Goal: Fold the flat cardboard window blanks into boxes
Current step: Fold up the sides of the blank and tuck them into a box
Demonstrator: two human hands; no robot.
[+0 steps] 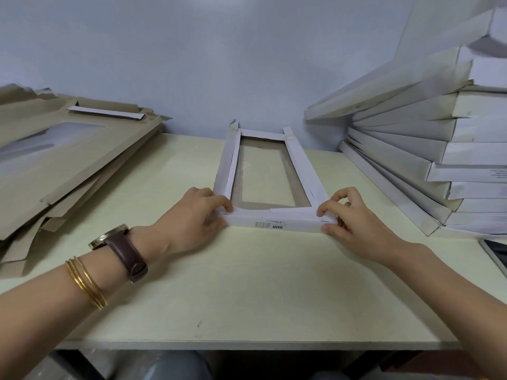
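Flat blanks [68, 160] lie stacked at far left. The left hand [197, 215] pinches the near-left corner of the half-folded window box [301, 165], which lies on the table [247, 283] directly ahead, long axis pointing away toward the wall. Its near end wall spans crosswise between both grips. The right hand [354, 215] pinches the near-right corner, equally close. Finished boxes [439, 149] pile right.

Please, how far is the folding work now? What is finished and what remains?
Done: a tall stack of folded boxes stands at the right. In hand: one box in the middle, side walls up; the left hand and right hand pinch its near wall's corners. Left to do: a pile of flat blanks on the left.
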